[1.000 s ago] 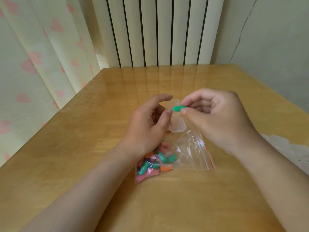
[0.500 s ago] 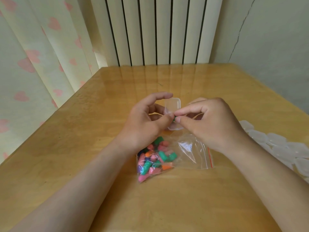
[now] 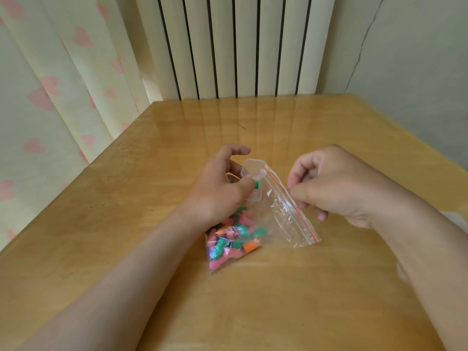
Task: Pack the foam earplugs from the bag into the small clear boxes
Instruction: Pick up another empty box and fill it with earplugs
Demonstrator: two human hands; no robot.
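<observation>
Head view: a green earplug [image 3: 256, 184] sits at the rim of the small clear box [image 3: 255, 196]. The thumb of the left hand [image 3: 217, 191] pins it there, and that hand's fingers curl round the box. The lid [image 3: 253, 168] stands open at 12 o'clock. At 6 o'clock of the box lies the bag [image 3: 278, 219] of coloured earplugs [image 3: 233, 239]. At 3 o'clock the right hand [image 3: 336, 188] pinches the bag's red-lined mouth, raised off the wooden table [image 3: 278, 300]. Beyond the table a radiator [image 3: 228, 46] stands at 12 o'clock and a heart-print curtain [image 3: 50, 84] at 10.
</observation>
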